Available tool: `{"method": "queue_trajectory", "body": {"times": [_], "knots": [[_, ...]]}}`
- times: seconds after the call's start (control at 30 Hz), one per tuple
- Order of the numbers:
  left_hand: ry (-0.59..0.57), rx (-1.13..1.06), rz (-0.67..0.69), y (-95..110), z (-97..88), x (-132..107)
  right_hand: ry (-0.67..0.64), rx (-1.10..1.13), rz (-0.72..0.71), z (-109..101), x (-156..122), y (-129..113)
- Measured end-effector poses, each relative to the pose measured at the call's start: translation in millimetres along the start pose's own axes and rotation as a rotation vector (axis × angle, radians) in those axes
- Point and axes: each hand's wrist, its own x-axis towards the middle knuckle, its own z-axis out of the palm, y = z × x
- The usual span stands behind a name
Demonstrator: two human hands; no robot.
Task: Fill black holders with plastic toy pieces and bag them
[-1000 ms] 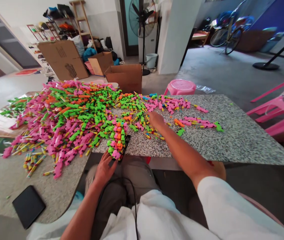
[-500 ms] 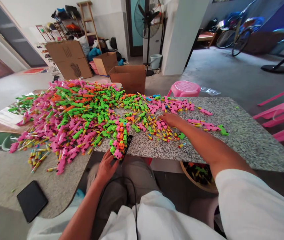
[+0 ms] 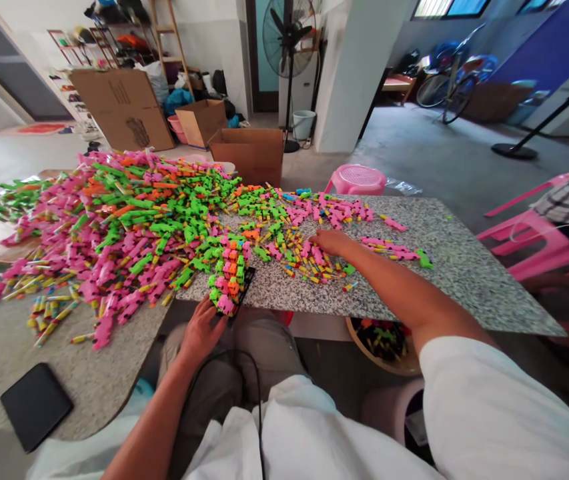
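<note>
A huge heap of pink, green and orange plastic toy pieces [image 3: 129,220] covers the speckled stone table [image 3: 464,267]. My left hand [image 3: 203,328] grips the near end of a black tray [image 3: 241,293] stacked with assembled pieces [image 3: 228,273], at the table's front edge above my lap. My right hand [image 3: 331,241] reaches out flat over small loose pieces [image 3: 314,261] in the table's middle, fingers spread and resting on them.
A bowl of pieces [image 3: 381,340] sits below the table by my right knee. A black tablet [image 3: 35,405] lies at the near left. Pink stool [image 3: 357,179] and cardboard boxes [image 3: 249,153] stand beyond the table; a pink chair [image 3: 534,240] at right.
My right hand slid right and nearer over the loose pieces, then stayed there. My left hand kept its hold on the tray. The view shifted slightly.
</note>
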Motion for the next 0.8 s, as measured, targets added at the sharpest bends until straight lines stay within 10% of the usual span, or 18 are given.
{"method": "queue_trajectory", "body": {"times": [0.8], "knots": [[-0.020,-0.029,0.019,-4.7,3.0,-2.7,-0.079,0.011,0.041,-0.2,-39.4,10.7]]}}
